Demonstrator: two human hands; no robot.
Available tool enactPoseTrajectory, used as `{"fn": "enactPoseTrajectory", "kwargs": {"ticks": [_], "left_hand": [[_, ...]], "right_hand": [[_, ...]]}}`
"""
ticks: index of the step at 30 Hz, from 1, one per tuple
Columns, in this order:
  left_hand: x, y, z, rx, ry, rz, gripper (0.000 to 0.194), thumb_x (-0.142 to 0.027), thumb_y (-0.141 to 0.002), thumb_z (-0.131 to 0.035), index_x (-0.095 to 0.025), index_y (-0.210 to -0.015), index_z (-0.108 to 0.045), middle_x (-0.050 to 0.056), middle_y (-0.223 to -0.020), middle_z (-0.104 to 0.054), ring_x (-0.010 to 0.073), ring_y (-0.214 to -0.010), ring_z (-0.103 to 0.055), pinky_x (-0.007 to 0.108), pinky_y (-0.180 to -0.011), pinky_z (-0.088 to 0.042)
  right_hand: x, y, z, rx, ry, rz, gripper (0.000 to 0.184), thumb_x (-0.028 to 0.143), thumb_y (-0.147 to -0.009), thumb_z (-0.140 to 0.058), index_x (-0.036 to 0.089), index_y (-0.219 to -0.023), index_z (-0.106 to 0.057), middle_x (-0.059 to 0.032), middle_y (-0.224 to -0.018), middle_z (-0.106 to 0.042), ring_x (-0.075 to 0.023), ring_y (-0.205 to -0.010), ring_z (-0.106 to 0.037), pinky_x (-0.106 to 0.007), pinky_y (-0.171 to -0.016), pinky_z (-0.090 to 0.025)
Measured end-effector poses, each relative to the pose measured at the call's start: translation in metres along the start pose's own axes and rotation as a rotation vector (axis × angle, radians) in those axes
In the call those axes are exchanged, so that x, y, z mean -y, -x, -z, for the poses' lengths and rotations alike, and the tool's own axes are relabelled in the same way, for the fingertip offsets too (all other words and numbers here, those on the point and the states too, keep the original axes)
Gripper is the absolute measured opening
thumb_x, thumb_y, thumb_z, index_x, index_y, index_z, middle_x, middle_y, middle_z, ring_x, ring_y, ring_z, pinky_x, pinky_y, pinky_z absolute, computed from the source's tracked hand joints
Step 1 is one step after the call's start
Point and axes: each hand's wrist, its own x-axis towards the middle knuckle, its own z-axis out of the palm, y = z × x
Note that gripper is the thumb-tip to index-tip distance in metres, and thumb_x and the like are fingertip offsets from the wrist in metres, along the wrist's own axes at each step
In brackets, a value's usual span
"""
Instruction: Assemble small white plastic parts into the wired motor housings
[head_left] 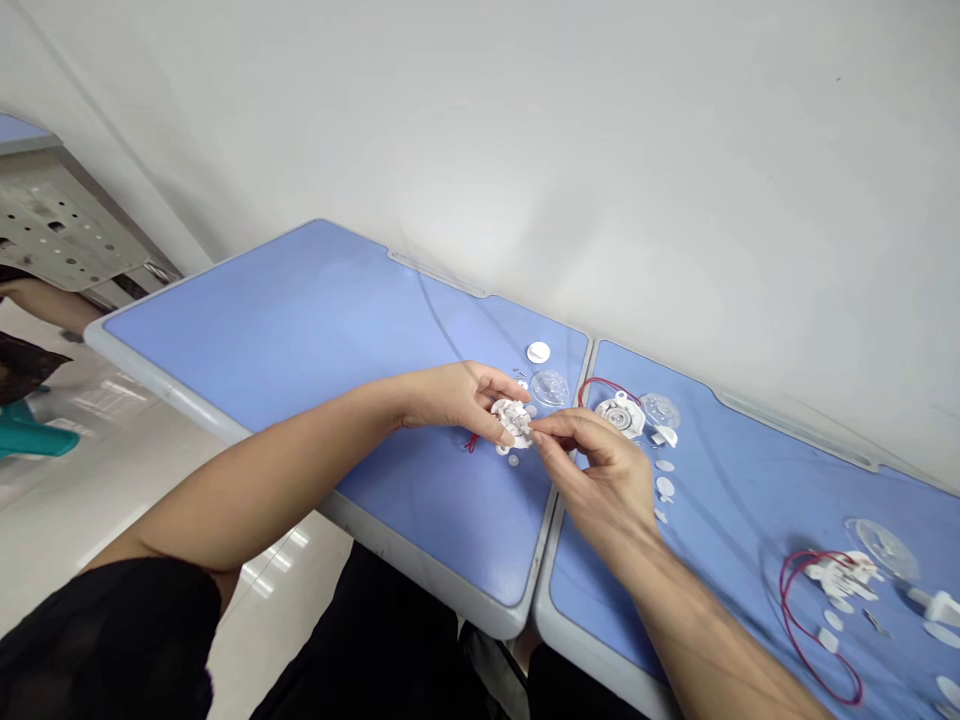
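Observation:
My left hand (454,400) grips a small white plastic part (511,420), and a short red wire (471,443) shows below that hand. The fingertips of my right hand (600,470) pinch the same part from the other side, hiding some of it. Just beyond my hands lie a clear round disc (550,388) and a white round cap (538,352). Close to my right hand is a similar white housing (619,415) with a red wire loop, next to a clear dome (660,410). Several small white discs (664,487) lie near my right wrist.
Two blue tables (300,330) with grey edges meet beneath my hands, against a white wall (600,150). Further right lie a white part with looped red wire (832,575) and a clear disc (885,550). Another person's arm (45,303) and a perforated metal panel (60,225) are at far left.

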Motion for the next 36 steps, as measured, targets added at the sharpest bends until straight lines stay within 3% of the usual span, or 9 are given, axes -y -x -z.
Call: {"fn": "enactPoseTrajectory", "kwargs": {"ticks": [36], "left_hand": [[-0.0006, -0.001, 0.0003, 0.005, 0.025, 0.009, 0.067, -0.015, -0.061, -0.078, -0.012, -0.124, -0.054, 0.002, -0.081, -0.065, 0.011, -0.064, -0.06, 0.023, -0.052, -0.047]], "right_hand": [[-0.001, 0.0044, -0.004, -0.043, 0.11, 0.069, 0.016, 0.012, -0.082, -0.055, 0.023, -0.077, -0.066, 0.0003, -0.073, -0.065, -0.0121, -0.059, -0.058, -0.025, -0.058, -0.049]]}}
